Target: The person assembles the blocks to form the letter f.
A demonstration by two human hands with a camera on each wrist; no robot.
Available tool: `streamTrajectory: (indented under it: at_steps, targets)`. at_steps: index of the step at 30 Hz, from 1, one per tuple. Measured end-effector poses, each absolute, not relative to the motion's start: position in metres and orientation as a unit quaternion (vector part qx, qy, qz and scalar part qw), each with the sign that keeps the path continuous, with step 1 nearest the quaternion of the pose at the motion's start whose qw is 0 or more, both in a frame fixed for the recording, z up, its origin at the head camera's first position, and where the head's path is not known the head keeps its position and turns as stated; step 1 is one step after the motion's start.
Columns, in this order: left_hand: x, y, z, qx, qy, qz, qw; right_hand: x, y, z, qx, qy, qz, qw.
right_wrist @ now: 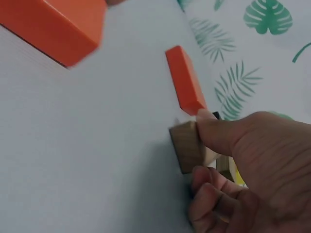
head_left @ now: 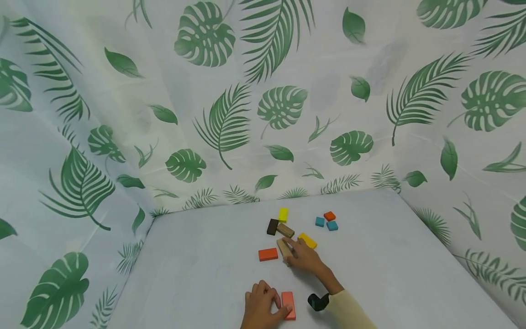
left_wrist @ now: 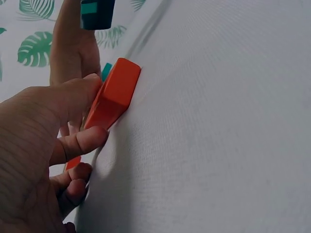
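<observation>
At the front of the table, my left hand (head_left: 263,305) holds a coral-red rectangular block (head_left: 289,302) between thumb and forefinger. The left wrist view shows this red block (left_wrist: 119,87) lying against the cloth, with the thumb on its near side. Farther forward, my right hand (head_left: 306,258) pinches a light wooden block (head_left: 282,248). Its grained end face (right_wrist: 187,145) shows in the right wrist view, with the thumb on one side and curled fingers on the other. Just left of it lies an orange-red block (head_left: 268,254), apart from the hand.
Beyond the right hand lie a yellow-orange block (head_left: 308,240), a brown wooden block (head_left: 285,230), a black block (head_left: 272,226) and a bright yellow block (head_left: 283,214). Two small blue blocks (head_left: 332,225) and a small orange block (head_left: 329,215) sit farther right. Leaf-patterned cloth (head_left: 279,109) walls the table.
</observation>
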State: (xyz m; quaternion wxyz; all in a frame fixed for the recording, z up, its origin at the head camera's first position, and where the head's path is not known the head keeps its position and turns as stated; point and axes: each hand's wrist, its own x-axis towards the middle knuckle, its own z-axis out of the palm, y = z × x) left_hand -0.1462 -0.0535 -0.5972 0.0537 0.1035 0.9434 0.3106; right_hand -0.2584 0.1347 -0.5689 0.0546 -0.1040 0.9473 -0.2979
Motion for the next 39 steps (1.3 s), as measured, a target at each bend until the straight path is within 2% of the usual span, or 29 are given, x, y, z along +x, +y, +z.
streamTrajectory:
  at_steps: [6,11,28,39]
  targets:
    - [-0.146,-0.053,-0.598,0.095,0.942,0.315,0.062,-0.267,0.140,-0.560,-0.132,0.936,-0.309,0.106]
    - [-0.147,-0.052,-0.598,0.095,0.942,0.316,0.066,-0.268,0.142,-0.557,-0.111,0.927,-0.331,0.137]
    - [-0.144,-0.046,-0.589,0.082,0.952,0.286,0.068,-0.246,0.142,-0.564,-0.087,0.910,-0.365,0.175]
    - [-0.144,-0.045,-0.586,0.084,0.952,0.283,0.084,-0.240,0.148,-0.562,-0.136,0.898,-0.362,0.211]
